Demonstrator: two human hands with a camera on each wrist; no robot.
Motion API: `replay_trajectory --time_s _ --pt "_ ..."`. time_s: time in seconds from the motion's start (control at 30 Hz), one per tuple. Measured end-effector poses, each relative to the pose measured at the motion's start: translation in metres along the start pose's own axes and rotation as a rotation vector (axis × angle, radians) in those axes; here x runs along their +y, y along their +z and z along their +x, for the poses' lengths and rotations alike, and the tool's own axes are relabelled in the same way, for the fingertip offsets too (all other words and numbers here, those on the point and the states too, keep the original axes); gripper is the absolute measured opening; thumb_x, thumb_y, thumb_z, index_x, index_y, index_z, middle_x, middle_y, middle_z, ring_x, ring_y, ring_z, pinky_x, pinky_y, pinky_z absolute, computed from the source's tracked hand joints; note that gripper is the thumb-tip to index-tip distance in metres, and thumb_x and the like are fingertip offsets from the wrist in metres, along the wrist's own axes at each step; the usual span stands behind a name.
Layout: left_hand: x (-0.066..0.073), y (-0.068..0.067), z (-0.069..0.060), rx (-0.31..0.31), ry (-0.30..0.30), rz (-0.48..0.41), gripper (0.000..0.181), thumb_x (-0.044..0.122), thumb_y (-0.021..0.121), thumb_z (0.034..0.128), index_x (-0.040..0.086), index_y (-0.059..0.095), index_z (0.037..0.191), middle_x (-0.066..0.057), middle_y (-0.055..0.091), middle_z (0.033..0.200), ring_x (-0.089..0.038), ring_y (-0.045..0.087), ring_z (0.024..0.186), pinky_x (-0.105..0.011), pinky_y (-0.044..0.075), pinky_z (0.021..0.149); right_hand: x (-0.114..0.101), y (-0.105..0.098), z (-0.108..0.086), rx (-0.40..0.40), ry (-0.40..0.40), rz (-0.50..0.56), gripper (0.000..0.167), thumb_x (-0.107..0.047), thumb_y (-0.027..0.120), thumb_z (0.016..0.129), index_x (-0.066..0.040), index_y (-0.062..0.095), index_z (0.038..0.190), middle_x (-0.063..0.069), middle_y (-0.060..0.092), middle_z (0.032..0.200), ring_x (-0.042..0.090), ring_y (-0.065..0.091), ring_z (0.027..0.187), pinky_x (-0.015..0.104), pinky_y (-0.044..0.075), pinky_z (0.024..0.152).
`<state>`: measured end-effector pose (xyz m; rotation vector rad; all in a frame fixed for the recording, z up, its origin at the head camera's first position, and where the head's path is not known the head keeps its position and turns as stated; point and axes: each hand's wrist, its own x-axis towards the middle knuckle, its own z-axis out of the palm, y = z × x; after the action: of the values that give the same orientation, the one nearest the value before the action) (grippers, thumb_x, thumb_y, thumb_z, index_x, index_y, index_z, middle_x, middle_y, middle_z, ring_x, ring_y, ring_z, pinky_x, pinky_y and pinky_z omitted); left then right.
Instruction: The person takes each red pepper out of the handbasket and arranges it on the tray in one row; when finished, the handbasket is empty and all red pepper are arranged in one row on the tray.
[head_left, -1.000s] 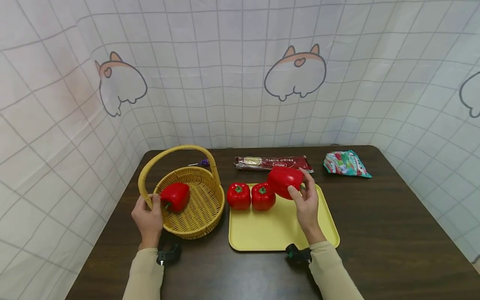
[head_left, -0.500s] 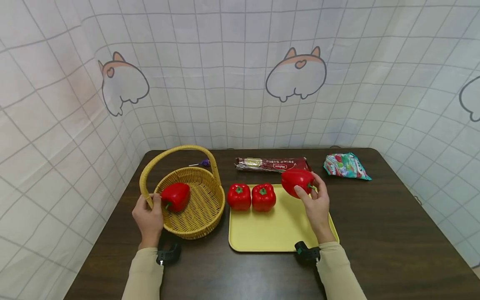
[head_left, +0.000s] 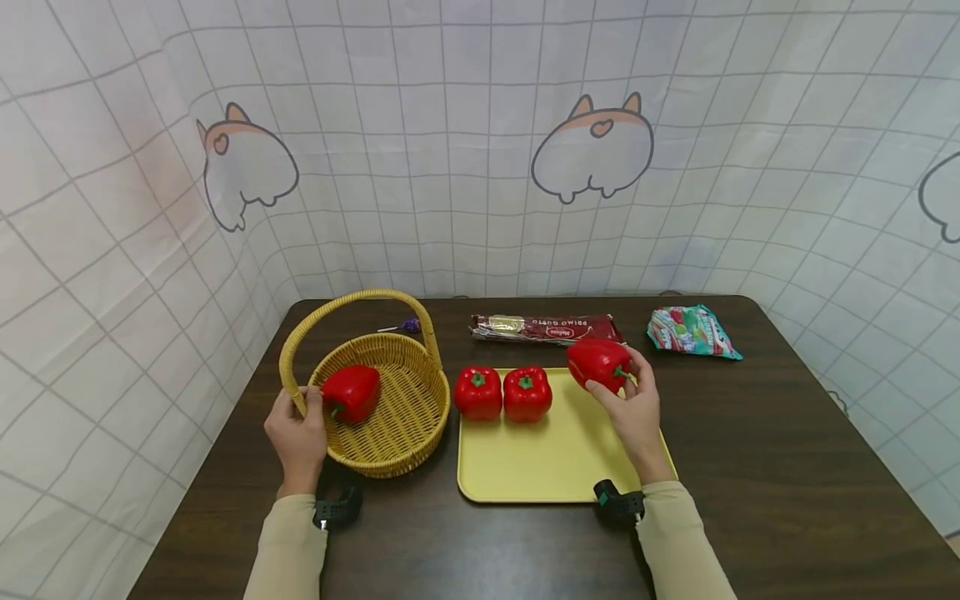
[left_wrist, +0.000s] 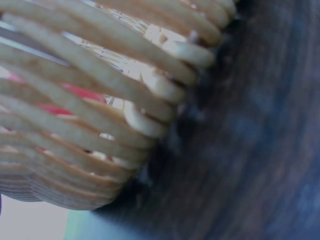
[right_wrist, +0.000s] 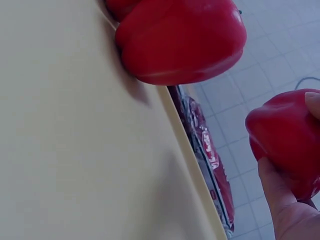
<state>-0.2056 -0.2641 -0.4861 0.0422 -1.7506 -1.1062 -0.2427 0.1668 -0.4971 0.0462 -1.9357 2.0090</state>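
In the head view my left hand (head_left: 298,433) grips the left base of the handle of a yellow wicker basket (head_left: 408,454). One red bell pepper (head_left: 352,393) lies on its side in that basket. Above the back right part of a yellow tray (head_left: 525,475), my right hand (head_left: 633,412) holds another red bell pepper (head_left: 597,362) between thumb and fingers, its green stem toward the palm. The right wrist view shows this held pepper (right_wrist: 287,137) apart from the tray surface. Two more red bell peppers, one at the corner (head_left: 477,393) and one beside it (head_left: 527,394), stand upright on the tray's back left.
Behind the tray lies a long dark red snack packet (head_left: 543,328). A teal candy bag (head_left: 692,330) is at the back right of the dark table (head_left: 780,467). A purple lollipop (head_left: 410,326) lies behind the basket. A white grid cloth (head_left: 480,233) hangs around the table.
My right hand has moved right with the pepper, away from the two standing peppers, and then nearly stopped. The left hand and the basket have stayed in place.
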Motion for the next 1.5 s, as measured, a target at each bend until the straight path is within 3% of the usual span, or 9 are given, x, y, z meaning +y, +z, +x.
replay_trajectory --time_s 0.13,0.3,0.6,0.87,1.23,1.5 --pt "-0.0005 -0.0002 0.001 -0.002 0.0 -0.001 0.011 -0.004 0.063 0.0884 -0.011 0.063 0.08 -0.023 0.059 0.073 -0.001 0.042 0.064 -0.013 0.03 0.059 -0.0015 -0.0013 0.0016 -0.001 0.01 -0.024 0.074 0.002 0.071 0.084 -0.006 0.032 0.147 0.007 0.039 0.136 0.021 0.045 0.114 0.015 0.049 0.082" --pt "-0.0007 0.0002 0.0009 0.003 0.009 0.005 0.01 -0.005 0.063 0.0875 -0.011 0.063 0.079 -0.021 0.058 0.071 -0.001 0.042 0.063 -0.013 0.03 0.059 -0.0037 -0.0013 -0.0004 -0.006 0.061 -0.088 0.074 -0.005 0.07 0.087 -0.01 0.031 0.149 0.007 0.039 0.139 0.018 0.04 0.115 0.016 0.047 0.083" --pt "-0.002 0.0003 0.0005 -0.001 0.01 0.004 0.011 -0.004 0.063 0.0879 -0.011 0.062 0.079 -0.022 0.058 0.072 -0.002 0.041 0.063 -0.013 0.03 0.059 -0.0001 -0.0033 0.0002 0.037 0.091 -0.109 0.072 -0.011 0.075 0.085 -0.008 0.032 0.142 0.008 0.042 0.136 0.019 0.04 0.118 0.024 0.043 0.091" --pt "-0.0028 0.0003 0.0006 -0.007 0.01 0.001 0.012 -0.004 0.062 0.0883 -0.011 0.062 0.079 -0.022 0.058 0.072 -0.002 0.041 0.063 -0.014 0.029 0.059 0.0023 -0.0032 0.0009 -0.014 0.107 -0.152 0.069 -0.014 0.076 0.084 -0.007 0.037 0.14 0.01 0.043 0.136 0.02 0.04 0.116 0.018 0.045 0.085" --pt "-0.0059 -0.0007 -0.0006 -0.02 -0.005 -0.006 0.013 -0.001 0.063 0.0894 -0.011 0.063 0.08 -0.013 0.057 0.072 -0.003 0.04 0.062 -0.014 0.029 0.057 0.0043 -0.0045 -0.0008 -0.128 0.141 -0.244 0.076 -0.015 0.077 0.083 -0.012 0.035 0.146 0.014 0.038 0.144 0.033 0.037 0.126 0.046 0.038 0.101" --pt "-0.0052 -0.001 -0.0008 -0.02 -0.008 0.005 0.014 -0.001 0.063 0.0897 -0.012 0.063 0.081 -0.013 0.057 0.072 -0.003 0.04 0.062 -0.014 0.029 0.057 0.004 -0.0105 0.0013 -0.218 0.141 -0.294 0.083 -0.017 0.077 0.083 -0.009 0.028 0.15 0.017 0.036 0.147 0.038 0.038 0.13 0.054 0.035 0.106"
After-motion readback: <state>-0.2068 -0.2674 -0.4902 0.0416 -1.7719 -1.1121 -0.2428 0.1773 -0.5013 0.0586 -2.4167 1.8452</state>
